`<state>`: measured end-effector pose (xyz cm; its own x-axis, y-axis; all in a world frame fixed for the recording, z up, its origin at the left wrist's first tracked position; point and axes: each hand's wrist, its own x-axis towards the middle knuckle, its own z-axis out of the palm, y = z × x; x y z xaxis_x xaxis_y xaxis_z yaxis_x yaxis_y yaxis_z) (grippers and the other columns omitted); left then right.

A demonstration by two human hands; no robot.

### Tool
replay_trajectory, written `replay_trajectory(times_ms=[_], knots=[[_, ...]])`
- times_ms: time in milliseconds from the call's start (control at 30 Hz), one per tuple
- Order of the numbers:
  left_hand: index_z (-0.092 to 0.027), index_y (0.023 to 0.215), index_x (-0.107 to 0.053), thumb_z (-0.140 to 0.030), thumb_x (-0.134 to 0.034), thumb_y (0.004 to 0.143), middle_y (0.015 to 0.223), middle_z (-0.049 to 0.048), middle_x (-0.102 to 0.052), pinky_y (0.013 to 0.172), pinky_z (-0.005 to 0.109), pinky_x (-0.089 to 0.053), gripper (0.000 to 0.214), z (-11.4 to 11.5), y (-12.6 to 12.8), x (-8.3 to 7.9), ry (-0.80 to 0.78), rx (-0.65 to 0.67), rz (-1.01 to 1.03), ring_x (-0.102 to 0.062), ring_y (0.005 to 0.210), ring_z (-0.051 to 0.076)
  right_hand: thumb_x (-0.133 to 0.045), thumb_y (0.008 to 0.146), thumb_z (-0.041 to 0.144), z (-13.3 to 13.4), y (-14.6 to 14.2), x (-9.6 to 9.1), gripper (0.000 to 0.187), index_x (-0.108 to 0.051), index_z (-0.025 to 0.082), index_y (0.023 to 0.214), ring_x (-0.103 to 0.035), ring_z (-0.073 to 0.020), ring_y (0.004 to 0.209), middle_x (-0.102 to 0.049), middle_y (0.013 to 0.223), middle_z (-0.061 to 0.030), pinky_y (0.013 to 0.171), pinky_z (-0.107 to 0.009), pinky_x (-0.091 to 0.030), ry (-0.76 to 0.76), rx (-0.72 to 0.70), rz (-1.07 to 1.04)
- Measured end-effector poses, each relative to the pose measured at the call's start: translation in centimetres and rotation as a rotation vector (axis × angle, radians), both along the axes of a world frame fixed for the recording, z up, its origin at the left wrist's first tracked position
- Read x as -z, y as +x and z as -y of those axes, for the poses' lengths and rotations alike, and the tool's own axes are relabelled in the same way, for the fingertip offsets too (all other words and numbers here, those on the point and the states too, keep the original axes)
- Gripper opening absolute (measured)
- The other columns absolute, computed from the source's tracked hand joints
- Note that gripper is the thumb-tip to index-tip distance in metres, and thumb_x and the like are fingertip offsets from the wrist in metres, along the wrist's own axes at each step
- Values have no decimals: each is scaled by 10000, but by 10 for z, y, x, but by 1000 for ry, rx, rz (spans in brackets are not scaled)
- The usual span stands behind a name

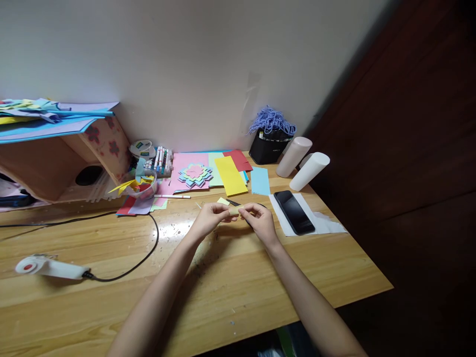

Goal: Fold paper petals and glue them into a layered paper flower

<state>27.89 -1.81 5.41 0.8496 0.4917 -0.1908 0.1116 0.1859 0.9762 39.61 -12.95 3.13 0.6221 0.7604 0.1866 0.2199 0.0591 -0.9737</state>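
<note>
A small pale yellow piece of paper [234,211] is stretched between my fingertips above the middle of the table. My left hand [210,218] pinches its left end, and my right hand [260,221] pinches the right end. Whether the paper is folded or rolled is too small to tell. Just behind my hands lie a small light green paper scrap [223,201] and a dark pointed tool [232,202], partly hidden by my right hand. Farther back, a layered paper flower [195,175] in pink, yellow, green and blue rests on pink paper [180,163].
Yellow paper [230,176] and light blue paper [260,181] lie behind my hands. A black phone [294,212] and two white cylinders [310,171] stand or lie at right. At left are a corded white glue gun [55,267], a plastic bowl [147,191] of scraps and a decorated box [111,148].
</note>
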Motion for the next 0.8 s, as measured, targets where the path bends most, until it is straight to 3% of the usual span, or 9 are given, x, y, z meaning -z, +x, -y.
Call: replay_trajectory(times_ms=[133, 400, 567, 800], knots=[[-101, 757, -673, -452, -619, 687, 676, 78, -680, 760, 324, -490, 362, 3, 2, -4, -58, -2, 1, -645, 697, 181, -616, 711, 384, 0, 0, 1, 228, -607, 157, 704, -541, -135, 597, -601, 671, -31, 584, -262, -449, -30, 37, -44], [-107, 722, -676, -404, -683, 629, 713, 87, -683, 674, 276, -493, 312, 11, 5, 1, 72, -78, 4, -625, 683, 169, -630, 692, 408, -1, -3, 4, 258, -582, 160, 744, -555, -138, 629, -609, 721, -47, 592, -268, -481, 6, 83, -72], [-108, 715, -676, -394, -664, 649, 699, 85, -683, 667, 266, -488, 294, 12, 6, 4, 108, -97, -1, -626, 673, 165, -672, 651, 396, -3, 1, 7, 351, -581, 175, 909, -587, -141, 664, -634, 786, -47, 619, -274, -497, 14, 54, -176], [-107, 720, -658, -391, -603, 705, 710, 94, -677, 647, 273, -478, 289, 10, 5, 8, 284, -95, -45, -625, 676, 181, -654, 680, 362, -2, 4, 8, 215, -625, 155, 736, -555, -125, 605, -618, 683, -31, 605, -261, -468, -17, 36, -131]])
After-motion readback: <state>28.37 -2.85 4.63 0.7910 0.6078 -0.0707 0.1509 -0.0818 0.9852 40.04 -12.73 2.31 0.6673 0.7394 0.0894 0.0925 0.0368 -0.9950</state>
